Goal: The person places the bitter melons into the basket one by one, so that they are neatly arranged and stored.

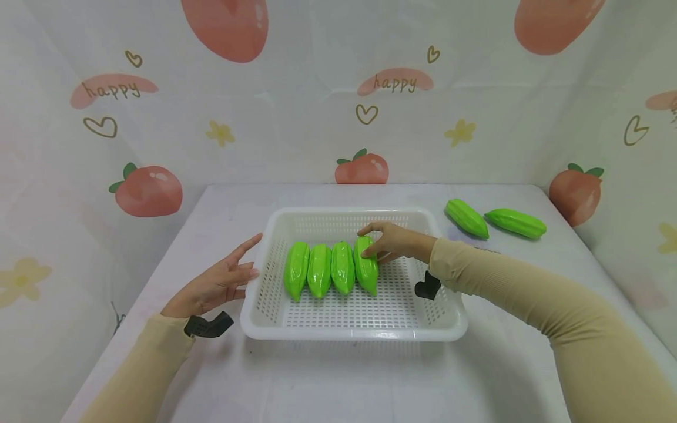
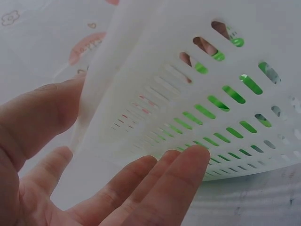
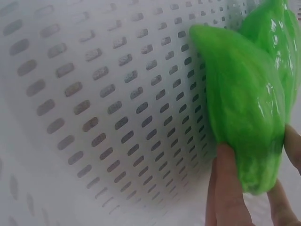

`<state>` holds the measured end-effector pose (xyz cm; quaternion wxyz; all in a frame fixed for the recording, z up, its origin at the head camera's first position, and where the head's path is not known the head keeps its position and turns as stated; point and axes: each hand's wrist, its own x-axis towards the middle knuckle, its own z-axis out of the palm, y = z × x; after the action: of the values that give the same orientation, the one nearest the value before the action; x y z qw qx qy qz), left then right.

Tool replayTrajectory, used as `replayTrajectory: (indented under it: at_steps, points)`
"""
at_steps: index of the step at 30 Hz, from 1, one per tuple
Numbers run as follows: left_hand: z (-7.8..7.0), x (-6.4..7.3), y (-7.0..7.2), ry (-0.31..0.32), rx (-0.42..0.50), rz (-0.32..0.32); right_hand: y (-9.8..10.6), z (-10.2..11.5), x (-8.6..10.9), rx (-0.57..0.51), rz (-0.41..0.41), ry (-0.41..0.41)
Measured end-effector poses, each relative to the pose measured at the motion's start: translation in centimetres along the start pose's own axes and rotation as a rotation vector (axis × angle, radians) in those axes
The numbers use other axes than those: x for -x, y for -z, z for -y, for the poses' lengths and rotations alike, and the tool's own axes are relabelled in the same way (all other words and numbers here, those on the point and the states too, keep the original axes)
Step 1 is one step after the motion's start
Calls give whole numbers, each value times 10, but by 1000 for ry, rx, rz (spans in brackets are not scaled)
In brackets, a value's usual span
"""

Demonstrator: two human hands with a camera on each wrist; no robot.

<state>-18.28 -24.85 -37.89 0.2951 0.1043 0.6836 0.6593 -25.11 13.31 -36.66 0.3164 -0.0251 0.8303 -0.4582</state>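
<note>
A white perforated plastic basket (image 1: 354, 333) stands on the table. Inside its left and middle part, several glossy, ridged, bright-green fruits (image 1: 319, 270) lie side by side, their pointed ends toward me. My right hand (image 1: 398, 242) reaches over the basket's right side and holds the rightmost green fruit (image 3: 244, 94) at its far end, with fingers on both sides of it. Outside the left wall is my left hand (image 1: 219, 285), its fingers spread and fairly straight, with the fingertips at the basket's rim and side. The left wrist view shows these fingers (image 2: 164, 188) beside the slotted wall.
Two more green fruits, one slanting (image 1: 468, 218) and one lying nearly crosswise (image 1: 515, 223), rest on the table behind the basket to the right. A pale cloth with printed fruit and hearts (image 1: 317, 117) hangs behind and beside the white table (image 1: 349, 382).
</note>
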Motion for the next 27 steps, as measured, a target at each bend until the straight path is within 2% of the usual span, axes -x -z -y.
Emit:
replayTrajectory:
  at_steps: [12, 27]
  points:
    - [1, 0, 1, -5, 3, 11, 0, 0, 2, -3, 39, -22]
    - [0, 0, 1, -4, 9, 11, -2, -1, 1, 0, 33, -55]
